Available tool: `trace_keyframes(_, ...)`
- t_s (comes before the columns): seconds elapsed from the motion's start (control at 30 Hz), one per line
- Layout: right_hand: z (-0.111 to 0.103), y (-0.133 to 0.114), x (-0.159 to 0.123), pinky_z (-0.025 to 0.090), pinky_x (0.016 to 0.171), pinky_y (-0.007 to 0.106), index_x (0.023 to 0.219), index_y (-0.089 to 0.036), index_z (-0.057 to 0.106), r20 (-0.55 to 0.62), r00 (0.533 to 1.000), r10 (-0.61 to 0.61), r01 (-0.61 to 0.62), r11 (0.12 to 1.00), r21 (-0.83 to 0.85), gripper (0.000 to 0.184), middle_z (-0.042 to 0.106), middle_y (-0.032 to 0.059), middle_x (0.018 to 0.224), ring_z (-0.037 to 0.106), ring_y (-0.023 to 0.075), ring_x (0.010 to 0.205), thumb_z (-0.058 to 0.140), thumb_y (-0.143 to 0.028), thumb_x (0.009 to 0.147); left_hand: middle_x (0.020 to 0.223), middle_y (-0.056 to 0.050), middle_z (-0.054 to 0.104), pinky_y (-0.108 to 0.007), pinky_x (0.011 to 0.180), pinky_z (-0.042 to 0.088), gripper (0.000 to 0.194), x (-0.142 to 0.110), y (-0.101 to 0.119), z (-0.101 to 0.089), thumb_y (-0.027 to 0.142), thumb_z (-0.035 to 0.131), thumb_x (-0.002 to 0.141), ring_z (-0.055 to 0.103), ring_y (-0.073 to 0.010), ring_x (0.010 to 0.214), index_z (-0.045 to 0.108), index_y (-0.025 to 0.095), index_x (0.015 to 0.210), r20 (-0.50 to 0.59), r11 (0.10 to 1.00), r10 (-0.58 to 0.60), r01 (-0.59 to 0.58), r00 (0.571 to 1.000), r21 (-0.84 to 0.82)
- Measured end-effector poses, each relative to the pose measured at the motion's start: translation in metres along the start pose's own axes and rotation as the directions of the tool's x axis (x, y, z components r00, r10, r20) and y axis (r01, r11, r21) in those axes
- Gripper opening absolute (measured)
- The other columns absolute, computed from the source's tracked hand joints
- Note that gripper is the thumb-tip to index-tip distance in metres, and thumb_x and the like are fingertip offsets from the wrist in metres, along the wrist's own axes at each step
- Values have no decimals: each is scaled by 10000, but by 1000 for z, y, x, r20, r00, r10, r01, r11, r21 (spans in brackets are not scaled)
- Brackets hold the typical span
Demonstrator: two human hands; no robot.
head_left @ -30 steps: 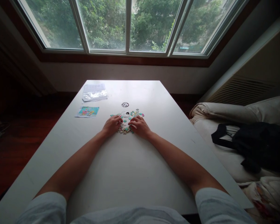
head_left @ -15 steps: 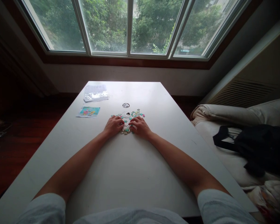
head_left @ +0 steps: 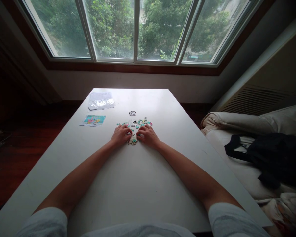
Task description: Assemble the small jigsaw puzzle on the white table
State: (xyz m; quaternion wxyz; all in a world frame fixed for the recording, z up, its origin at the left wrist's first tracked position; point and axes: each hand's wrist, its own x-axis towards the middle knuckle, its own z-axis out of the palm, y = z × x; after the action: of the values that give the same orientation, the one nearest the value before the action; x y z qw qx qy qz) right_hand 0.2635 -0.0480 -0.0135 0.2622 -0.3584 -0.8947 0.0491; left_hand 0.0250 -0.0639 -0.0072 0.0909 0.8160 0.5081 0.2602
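Note:
Both hands rest on the white table (head_left: 138, 184), on either side of a small heap of jigsaw puzzle pieces (head_left: 133, 141). My left hand (head_left: 121, 135) has its fingers curled in towards the thumb at the left of the heap, closed on a puzzle piece that is mostly hidden. Opposite it, my right hand (head_left: 148, 135) is bent the same way, with a bit of a piece between thumb and fingers. Just beyond the fingertips lies a round, pale disc (head_left: 132, 123) with a dark spot. More loose pieces (head_left: 145, 121), teal, white and pink, spread beyond the right hand.
A second round item (head_left: 132, 113) lies farther back. On the left are a colourful picture sheet (head_left: 93, 120) and a clear plastic bag (head_left: 101, 100) with papers. A pale sofa (head_left: 227, 131) with a dark bag (head_left: 273, 154) stands right of the table. A window (head_left: 135, 33) is ahead.
The whole view has shifted slightly, so the table sits a little lower. Both hands stay at the heap, with only small finger movements.

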Motion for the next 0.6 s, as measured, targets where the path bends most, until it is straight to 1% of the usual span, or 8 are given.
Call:
trace_keyframes(0.17,2,8,1,376,963,407,928,-247,764,-27,1000,15,-15,1000,8,148,700,59,998,511,240,1025,653,-338,962,1035,-57,708,-467,968,417,149,1,0,2,329,634,906,572,-278,1062,771,279,938,-36,999,37,-36,999,34)
trace_keyframes(0.3,4,14,1,381,973,417,889,-239,754,-85,995,56,-56,998,8,150,704,57,992,515,243,1030,646,-310,965,1042,-51,730,-469,966,407,177,2,2,1,315,599,941,572,-275,1063,770,272,938,-40,996,68,-65,997,67)
trace_keyframes(0.43,5,17,2,392,983,426,866,-243,735,-122,990,74,-72,997,26,132,701,57,985,521,248,1029,659,-304,955,1048,-49,731,-444,959,409,172,3,4,0,286,593,936,574,-262,1057,761,256,923,-35,995,56,-53,998,82)
trace_keyframes(0.6,5,17,3,403,965,413,876,-239,715,-113,992,61,-54,997,62,80,691,57,984,533,249,1023,691,-297,925,1069,-52,718,-429,943,415,142,4,4,0,282,605,921,570,-258,1052,741,248,907,-55,997,35,-31,998,67)
